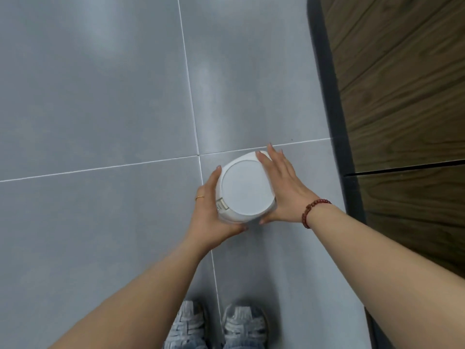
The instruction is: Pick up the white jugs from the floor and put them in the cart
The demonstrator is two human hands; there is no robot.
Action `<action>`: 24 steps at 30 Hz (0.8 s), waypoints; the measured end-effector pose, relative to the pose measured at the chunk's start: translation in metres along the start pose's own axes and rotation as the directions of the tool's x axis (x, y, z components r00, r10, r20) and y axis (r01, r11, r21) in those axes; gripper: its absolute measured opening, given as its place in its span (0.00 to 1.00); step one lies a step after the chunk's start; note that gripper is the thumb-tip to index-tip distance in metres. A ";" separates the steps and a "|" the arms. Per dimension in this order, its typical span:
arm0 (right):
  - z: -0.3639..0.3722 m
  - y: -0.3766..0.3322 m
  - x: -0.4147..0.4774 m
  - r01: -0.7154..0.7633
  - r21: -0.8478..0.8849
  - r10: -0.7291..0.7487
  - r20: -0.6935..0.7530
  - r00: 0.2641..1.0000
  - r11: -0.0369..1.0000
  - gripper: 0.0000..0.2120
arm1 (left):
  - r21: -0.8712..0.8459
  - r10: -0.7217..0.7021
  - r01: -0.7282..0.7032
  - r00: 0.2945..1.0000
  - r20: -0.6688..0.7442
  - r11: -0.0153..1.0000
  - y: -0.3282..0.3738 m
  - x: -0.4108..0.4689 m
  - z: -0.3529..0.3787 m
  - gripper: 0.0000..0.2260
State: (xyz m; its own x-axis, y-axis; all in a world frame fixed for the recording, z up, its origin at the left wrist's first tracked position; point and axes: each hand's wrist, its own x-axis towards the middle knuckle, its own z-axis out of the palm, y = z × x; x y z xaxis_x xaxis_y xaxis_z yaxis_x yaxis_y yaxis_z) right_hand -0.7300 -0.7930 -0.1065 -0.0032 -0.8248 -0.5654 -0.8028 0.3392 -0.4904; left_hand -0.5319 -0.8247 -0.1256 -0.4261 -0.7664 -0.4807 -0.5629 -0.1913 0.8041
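Head camera sees the white jug (245, 188) between both hands, over the grey floor (100, 109). Left hand (210, 212) cups its side, thumb hooked round. Right hand (281, 187) presses it with flat fingers.

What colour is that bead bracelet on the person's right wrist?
Dark red, with round beads. The bracelet shows best in the head view, the only one here.

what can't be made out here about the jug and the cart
- cart: outside the frame of the head view.
- white jug: only its round end shows; the top-down angle hides whether it rests on the floor.
- label on its side: too small and blurred to read.
- left hand and right hand: palms hidden against the jug.
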 end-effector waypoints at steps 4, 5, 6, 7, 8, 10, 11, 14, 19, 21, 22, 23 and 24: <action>0.011 0.002 0.003 0.047 0.093 -0.036 -0.115 0.993 0.995 0.61 | -0.015 -0.018 0.018 0.999 -0.041 1.000 -0.001 0.000 0.006 0.53; 0.012 0.003 0.004 0.051 0.090 -0.039 -0.128 0.991 0.995 0.61 | -0.011 -0.014 0.013 0.999 -0.041 1.000 0.000 0.000 0.005 0.52; 0.012 0.003 0.005 0.050 0.092 -0.037 -0.136 0.990 0.994 0.61 | -0.009 -0.011 0.010 0.999 -0.037 1.000 0.001 0.000 0.003 0.52; 0.011 0.002 0.005 0.044 0.105 -0.030 -0.139 0.990 0.993 0.60 | -0.008 -0.010 0.010 0.999 -0.032 1.000 0.004 0.000 0.000 0.52; 0.009 0.000 0.004 0.035 0.126 -0.018 -0.132 0.991 0.991 0.60 | -0.003 -0.009 0.009 1.000 -0.027 1.000 0.006 -0.001 -0.004 0.52; 0.002 -0.007 0.001 0.020 0.163 -0.002 -0.109 0.994 0.986 0.60 | 0.007 0.001 -0.001 1.000 -0.014 1.000 0.012 -0.003 -0.013 0.53; -0.002 -0.012 -0.002 0.020 0.168 -0.003 -0.104 0.995 0.986 0.61 | 0.015 0.003 -0.003 1.000 -0.005 1.000 0.016 -0.005 -0.019 0.53; -0.021 -0.031 -0.016 0.002 0.179 0.017 -0.105 0.994 0.984 0.65 | 0.037 0.008 -0.009 0.999 0.038 0.999 0.038 -0.013 -0.041 0.55; -0.083 -0.088 -0.061 0.011 0.197 0.024 -0.174 0.984 0.980 0.67 | 0.068 0.061 -0.067 0.994 0.086 0.995 0.111 -0.045 -0.098 0.56; -0.118 -0.120 -0.085 0.009 0.221 0.035 -0.192 0.981 0.975 0.67 | 0.049 0.101 -0.106 0.991 0.087 0.993 0.149 -0.065 -0.127 0.55; -0.136 -0.138 -0.098 0.014 0.237 0.035 -0.201 0.979 0.971 0.66 | 0.058 0.122 -0.127 0.989 0.089 0.990 0.170 -0.076 -0.142 0.55; -0.155 -0.156 -0.112 0.032 0.252 0.025 -0.216 0.976 0.967 0.64 | 0.073 0.140 -0.147 0.986 0.092 0.986 0.193 -0.088 -0.159 0.55; -0.175 -0.176 -0.128 0.063 0.258 0.001 -0.239 0.971 0.964 0.61 | 0.082 0.155 -0.163 0.983 0.095 0.983 0.215 -0.102 -0.176 0.54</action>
State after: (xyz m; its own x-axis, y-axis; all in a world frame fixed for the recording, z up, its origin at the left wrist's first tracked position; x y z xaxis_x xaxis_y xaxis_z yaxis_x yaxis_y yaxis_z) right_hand -0.6921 -0.8264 0.1680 -0.1460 -0.9088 -0.3909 -0.6204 0.3919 -0.6794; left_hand -0.4850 -0.8960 0.1579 -0.5736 -0.7249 -0.3814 -0.5422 -0.0131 0.8402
